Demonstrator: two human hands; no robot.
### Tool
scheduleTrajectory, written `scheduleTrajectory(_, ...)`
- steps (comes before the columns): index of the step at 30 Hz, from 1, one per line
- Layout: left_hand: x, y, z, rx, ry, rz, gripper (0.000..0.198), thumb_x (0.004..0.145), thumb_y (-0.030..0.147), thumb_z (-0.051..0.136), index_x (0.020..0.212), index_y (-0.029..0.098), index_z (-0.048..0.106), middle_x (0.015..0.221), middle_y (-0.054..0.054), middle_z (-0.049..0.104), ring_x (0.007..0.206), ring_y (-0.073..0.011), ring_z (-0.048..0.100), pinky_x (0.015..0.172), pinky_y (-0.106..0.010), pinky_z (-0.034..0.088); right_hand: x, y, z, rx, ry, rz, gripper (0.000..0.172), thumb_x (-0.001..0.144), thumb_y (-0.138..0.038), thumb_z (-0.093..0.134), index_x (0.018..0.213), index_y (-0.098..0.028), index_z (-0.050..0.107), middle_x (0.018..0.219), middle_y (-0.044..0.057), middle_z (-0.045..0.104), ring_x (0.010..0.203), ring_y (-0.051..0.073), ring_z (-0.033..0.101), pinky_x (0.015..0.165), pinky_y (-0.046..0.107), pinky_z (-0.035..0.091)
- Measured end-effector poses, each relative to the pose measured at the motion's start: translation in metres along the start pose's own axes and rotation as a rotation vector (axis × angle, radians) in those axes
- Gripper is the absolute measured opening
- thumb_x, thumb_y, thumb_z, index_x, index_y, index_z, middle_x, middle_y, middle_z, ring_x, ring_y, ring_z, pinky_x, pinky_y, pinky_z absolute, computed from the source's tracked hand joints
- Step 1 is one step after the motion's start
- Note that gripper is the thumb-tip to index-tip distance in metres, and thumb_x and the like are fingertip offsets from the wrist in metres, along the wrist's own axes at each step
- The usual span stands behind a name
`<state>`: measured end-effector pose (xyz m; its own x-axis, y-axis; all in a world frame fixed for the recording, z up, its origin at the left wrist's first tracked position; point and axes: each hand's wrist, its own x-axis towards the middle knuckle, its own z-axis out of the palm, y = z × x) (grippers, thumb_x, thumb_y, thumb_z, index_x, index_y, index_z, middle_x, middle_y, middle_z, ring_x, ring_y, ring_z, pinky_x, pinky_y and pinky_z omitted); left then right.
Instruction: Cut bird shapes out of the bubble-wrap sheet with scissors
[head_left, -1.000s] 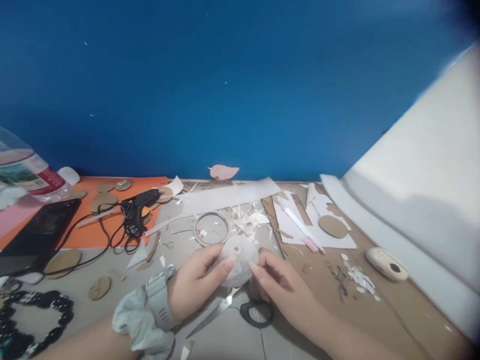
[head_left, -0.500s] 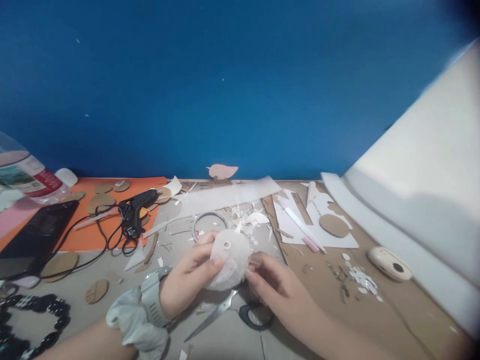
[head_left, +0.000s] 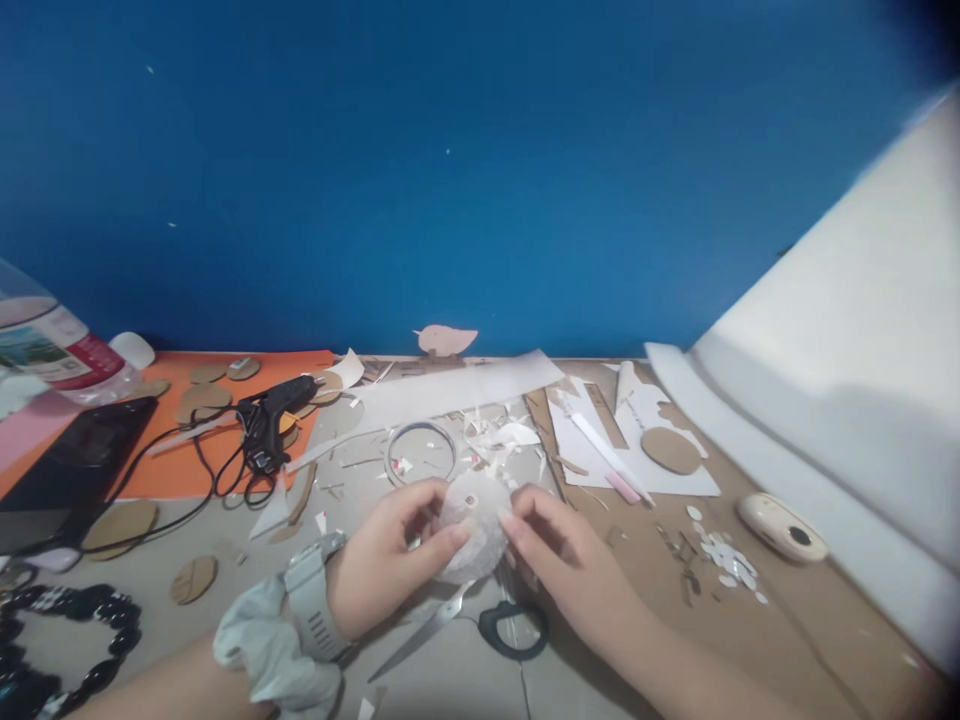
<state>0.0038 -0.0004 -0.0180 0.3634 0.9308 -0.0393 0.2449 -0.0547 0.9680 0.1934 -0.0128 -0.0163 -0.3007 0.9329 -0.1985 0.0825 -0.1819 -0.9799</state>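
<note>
Between my two hands is a whitish round disc [head_left: 484, 545] with a small hole near its upper edge. My left hand [head_left: 405, 545] grips its left side, thumb on the face and fingers behind. On the right edge, my right hand [head_left: 562, 550] pinches the disc between thumb and fingers. Just below lie scissors [head_left: 514, 630] with black handles, their blades pointing to the lower left. A ring-shaped roll of tape [head_left: 421, 427] lies flat behind the disc, among white paper scraps.
A black glue gun [head_left: 274, 420] with its cord rests on orange paper [head_left: 172, 475]. Cardboard discs [head_left: 193, 580] lie around it. Left are a bottle [head_left: 56, 345] and black beads [head_left: 124, 630]. Right are white paper [head_left: 690, 480], a pen [head_left: 600, 447], small white dots [head_left: 727, 560] and a beige oval device [head_left: 782, 527].
The disc has shifted slightly right and down, with both hands still on it. My left thumb now reaches further across its face, and more of the scissors' handle shows.
</note>
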Motion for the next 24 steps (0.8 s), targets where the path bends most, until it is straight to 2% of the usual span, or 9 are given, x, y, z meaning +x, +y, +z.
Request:
scheduleTrajectory(3,-0.0006,0.0040,0.0000,0.020,-0.004,0.005,0.027,0.083,0.038,0.049,0.084,0.014,0.059,0.083,-0.005,0.062,0.076,-0.0171,0.055,0.069,-0.028,0.044,-0.0011,0.0013,-0.0008,0.024,-0.030,-0.013,0.029,0.087,-0.040,0.047,0.068,-0.020,0.037,0.055,-0.008,0.035,0.050,0.006,0.032,0.048,0.020,0.028)
scheduleTrajectory(8,-0.0002,0.0042,0.0003,0.031,0.014,0.025,0.028,0.083,0.040,0.049,0.087,0.014,0.061,0.078,-0.004,0.062,0.071,-0.0156,0.054,0.065,-0.025,0.043,-0.0021,0.0006,-0.0012,-0.012,-0.015,-0.019,0.033,0.089,-0.044,0.039,0.067,-0.019,0.040,0.059,-0.006,0.036,0.054,0.007,0.033,0.050,0.021,0.029)
scheduleTrajectory(12,-0.0005,0.0038,0.0007,0.025,-0.006,0.037,0.029,0.083,0.040,0.049,0.085,0.014,0.061,0.075,-0.003,0.061,0.068,-0.0149,0.053,0.063,-0.025,0.043,-0.0034,-0.0016,-0.0014,-0.128,-0.003,-0.036,0.032,0.087,-0.043,0.044,0.066,-0.019,0.040,0.059,-0.006,0.036,0.054,0.008,0.033,0.051,0.021,0.029)
scheduleTrajectory(15,-0.0005,0.0058,0.0009,0.026,0.001,0.038,0.029,0.083,0.040,0.050,0.083,0.014,0.061,0.074,-0.003,0.060,0.068,-0.0149,0.053,0.064,-0.025,0.043,-0.0051,-0.0031,-0.0014,-0.095,-0.015,-0.038,0.032,0.088,-0.043,0.042,0.067,-0.019,0.042,0.059,-0.006,0.038,0.055,0.008,0.036,0.051,0.021,0.030)
scheduleTrajectory(18,0.0004,0.0063,0.0003,-0.013,0.052,0.025,0.027,0.084,0.039,0.048,0.083,0.015,0.059,0.076,-0.003,0.060,0.071,-0.0154,0.053,0.066,-0.026,0.044,-0.0064,-0.0015,-0.0010,0.001,-0.007,-0.028,0.029,0.090,-0.047,0.035,0.085,-0.021,0.048,0.060,-0.005,0.037,0.054,0.009,0.035,0.050,0.022,0.030)
scheduleTrajectory(20,0.0014,0.0052,-0.0007,-0.076,0.101,0.000,0.027,0.085,0.040,0.046,0.084,0.015,0.058,0.077,-0.002,0.060,0.074,-0.0157,0.054,0.067,-0.025,0.045,-0.0070,0.0006,-0.0004,0.009,0.029,-0.020,0.029,0.090,-0.047,0.034,0.098,-0.023,0.047,0.061,-0.005,0.037,0.054,0.009,0.035,0.049,0.022,0.031)
scheduleTrajectory(22,0.0024,0.0037,-0.0019,-0.143,0.156,-0.034,0.029,0.085,0.041,0.045,0.086,0.015,0.059,0.077,-0.002,0.061,0.075,-0.0158,0.054,0.068,-0.025,0.045,-0.0075,0.0019,0.0005,-0.017,0.062,-0.019,0.026,0.090,-0.045,0.035,0.097,-0.023,0.046,0.064,-0.005,0.039,0.055,0.009,0.036,0.049,0.022,0.031)
scheduleTrajectory(24,0.0033,0.0024,-0.0028,-0.198,0.188,-0.066,0.030,0.085,0.042,0.046,0.088,0.015,0.059,0.078,-0.002,0.061,0.076,-0.0156,0.054,0.068,-0.025,0.045,-0.0083,0.0016,0.0017,-0.035,0.041,-0.028,0.023,0.090,-0.044,0.036,0.091,-0.023,0.046,0.066,-0.005,0.040,0.055,0.008,0.036,0.050,0.021,0.033)
